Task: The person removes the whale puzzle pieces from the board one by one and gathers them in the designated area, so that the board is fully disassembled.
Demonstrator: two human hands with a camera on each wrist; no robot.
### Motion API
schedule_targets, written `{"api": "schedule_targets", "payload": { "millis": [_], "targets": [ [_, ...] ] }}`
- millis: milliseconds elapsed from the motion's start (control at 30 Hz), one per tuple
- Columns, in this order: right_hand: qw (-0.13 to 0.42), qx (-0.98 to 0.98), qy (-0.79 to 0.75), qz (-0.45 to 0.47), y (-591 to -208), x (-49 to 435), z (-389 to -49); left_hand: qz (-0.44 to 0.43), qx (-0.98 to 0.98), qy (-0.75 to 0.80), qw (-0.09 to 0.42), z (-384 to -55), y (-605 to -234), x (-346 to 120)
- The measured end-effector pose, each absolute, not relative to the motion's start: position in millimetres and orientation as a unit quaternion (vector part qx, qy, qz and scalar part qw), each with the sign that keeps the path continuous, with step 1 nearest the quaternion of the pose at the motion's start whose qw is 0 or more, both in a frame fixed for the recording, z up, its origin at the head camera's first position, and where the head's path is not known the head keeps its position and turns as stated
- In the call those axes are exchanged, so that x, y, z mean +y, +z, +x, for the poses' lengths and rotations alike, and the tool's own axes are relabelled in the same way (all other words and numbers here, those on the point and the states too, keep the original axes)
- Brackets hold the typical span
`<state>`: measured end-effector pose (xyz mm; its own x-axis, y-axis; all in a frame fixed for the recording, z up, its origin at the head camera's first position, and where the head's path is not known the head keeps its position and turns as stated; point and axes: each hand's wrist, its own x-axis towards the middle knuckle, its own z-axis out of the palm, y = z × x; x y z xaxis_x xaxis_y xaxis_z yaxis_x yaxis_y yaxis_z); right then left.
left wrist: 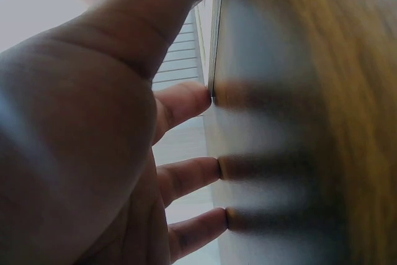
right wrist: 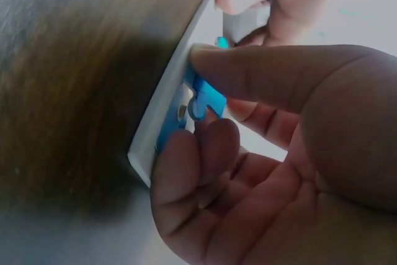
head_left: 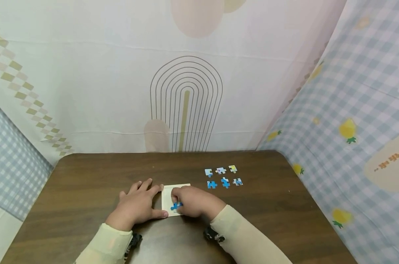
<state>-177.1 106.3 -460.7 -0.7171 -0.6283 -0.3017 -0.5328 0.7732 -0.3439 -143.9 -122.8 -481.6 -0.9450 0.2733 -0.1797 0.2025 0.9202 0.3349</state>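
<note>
A small white puzzle tray [head_left: 167, 196] lies on the brown table. My left hand [head_left: 136, 205] is spread flat at its left side, thumb at the near corner and a finger at the far one. In the left wrist view the straight fingertips [left wrist: 214, 167] meet the tabletop. Over the tray, my right hand [head_left: 194, 201] pinches a blue jigsaw piece [right wrist: 208, 98] between thumb and curled fingers. Another patch of blue puzzle [right wrist: 169, 130] shows on the tray, partly hidden by those fingers.
Several loose jigsaw pieces [head_left: 225, 182] lie in two rows to the right of the tray, towards the back. The wooden table [head_left: 272, 205] ends at a patterned cloth [head_left: 113, 91] behind, with a checked cloth [head_left: 344, 110] on the right.
</note>
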Motion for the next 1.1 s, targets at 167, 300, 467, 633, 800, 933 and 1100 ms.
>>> {"api": "schedule_targets", "payload": {
  "millis": [167, 300, 467, 633, 800, 933, 1100],
  "targets": [
    [0.206, 0.911, -0.166, -0.316, -463, 115, -178, 0.12, 0.973, 0.162, 0.114, -144, -481, -123],
    [0.202, 0.901, -0.188, -0.334, -465, 120, -177, 0.119, 0.973, 0.163, 0.116, -145, -481, -122],
    [0.195, 0.9, -0.192, -0.34, -465, 125, -175, 0.119, 0.973, 0.161, 0.115, -144, -482, -122],
    [0.199, 0.89, -0.214, -0.349, -463, 129, -175, 0.117, 0.973, 0.159, 0.118, -144, -483, -122],
    [0.196, 0.886, -0.239, -0.345, -458, 135, -175, 0.115, 0.974, 0.159, 0.115, -143, -484, -122],
    [0.183, 0.891, -0.253, -0.329, -453, 141, -176, 0.116, 0.974, 0.16, 0.111, -144, -484, -121],
    [0.17, 0.893, -0.279, -0.309, -445, 156, -177, 0.113, 0.974, 0.161, 0.115, -144, -484, -121]
  ]
}}
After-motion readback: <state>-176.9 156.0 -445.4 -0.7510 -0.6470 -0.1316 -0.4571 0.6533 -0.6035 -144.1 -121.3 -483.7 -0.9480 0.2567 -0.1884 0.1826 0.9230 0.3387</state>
